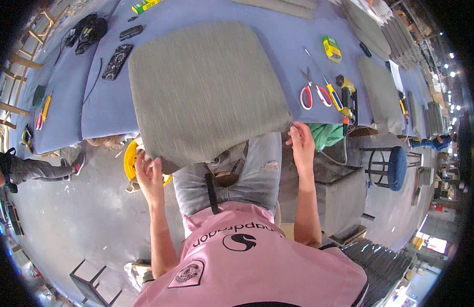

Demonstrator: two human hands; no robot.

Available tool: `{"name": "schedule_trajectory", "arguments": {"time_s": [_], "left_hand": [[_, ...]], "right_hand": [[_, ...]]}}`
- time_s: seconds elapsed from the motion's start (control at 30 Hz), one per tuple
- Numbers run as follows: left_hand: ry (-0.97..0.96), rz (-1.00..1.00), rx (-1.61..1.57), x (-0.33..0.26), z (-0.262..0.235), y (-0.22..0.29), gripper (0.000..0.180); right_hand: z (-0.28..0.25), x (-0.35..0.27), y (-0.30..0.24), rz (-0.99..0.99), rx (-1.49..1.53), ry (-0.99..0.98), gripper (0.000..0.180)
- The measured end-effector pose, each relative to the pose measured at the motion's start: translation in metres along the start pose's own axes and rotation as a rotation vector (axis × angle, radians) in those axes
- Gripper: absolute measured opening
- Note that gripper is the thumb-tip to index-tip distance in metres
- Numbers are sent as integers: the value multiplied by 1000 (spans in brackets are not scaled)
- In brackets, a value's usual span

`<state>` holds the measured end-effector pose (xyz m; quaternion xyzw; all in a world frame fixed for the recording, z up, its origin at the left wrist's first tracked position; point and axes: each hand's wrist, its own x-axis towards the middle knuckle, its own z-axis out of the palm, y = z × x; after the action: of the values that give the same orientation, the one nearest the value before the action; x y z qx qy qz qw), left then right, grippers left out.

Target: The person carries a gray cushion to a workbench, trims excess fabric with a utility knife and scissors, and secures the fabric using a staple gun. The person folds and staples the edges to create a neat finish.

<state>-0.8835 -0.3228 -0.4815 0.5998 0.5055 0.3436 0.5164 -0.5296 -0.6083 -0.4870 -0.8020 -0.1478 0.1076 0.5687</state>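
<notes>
I see the grey seat pad point(206, 92) poking over the near edge of the blue table point(293, 38). My hands are apart, left hand point(150, 176) and right hand point(302, 142) at its near corners; I can't tell if they pinch. I'd tug both sides evenly.

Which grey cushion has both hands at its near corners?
The middle cushion, overhanging the table: left hand at one near corner, right hand at the other. The other cushions lie farther away.
</notes>
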Motion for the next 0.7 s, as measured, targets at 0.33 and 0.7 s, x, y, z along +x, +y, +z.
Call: {"name": "schedule_trajectory", "arguments": {"time_s": [0.33,0.7], "left_hand": [[-474,-390,-141,13,-34,0,45],[-391,-320,-139,-1,-21,-3,48]], "right_hand": [[26,14,-3,385,297,-168,56],[167,-84,13,309,438,-513,48]]}}
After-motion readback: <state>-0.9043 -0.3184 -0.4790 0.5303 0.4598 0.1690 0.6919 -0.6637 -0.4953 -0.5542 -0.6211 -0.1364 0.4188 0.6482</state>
